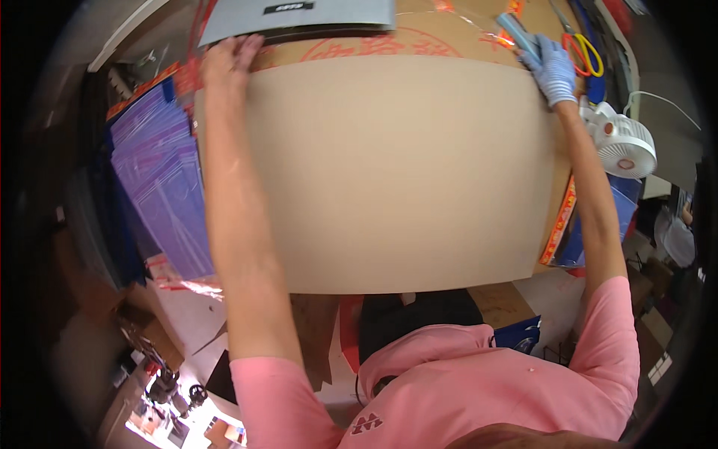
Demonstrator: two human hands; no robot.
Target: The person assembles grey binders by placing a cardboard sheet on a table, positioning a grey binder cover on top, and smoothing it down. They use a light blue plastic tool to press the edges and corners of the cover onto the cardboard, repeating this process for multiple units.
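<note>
Lying across the middle of the work surface, a large plain tan sheet (400,176) sits between the person's forearms, with its near edge toward six o'clock. At ten o'clock, the bare left hand (230,61) reaches the near edge of a grey panel (329,16); its fingertips are blurred there, and I cannot tell whether they grip or only touch. At two o'clock, the right hand (555,73), in a pale blue glove with a striped cuff, appears closed round the lower end of a light-blue bar (516,34). Good handling, I judge, means keeping the sheet flat and square, pressing evenly so that its corners do not crease, and keeping the bare fingers clear of anything hard in the gloved hand. The sheet shows no writing. Beyond it, the brown cardboard (467,34) carries red characters and part of a red ring; the panel at eleven o'clock has a small black label with pale lettering, and the pink shirt (479,393) a dark emblem. Farther out lie scissors (570,31) at two o'clock, a white fan (628,148) at three, and purple packets (161,176) at nine.
</note>
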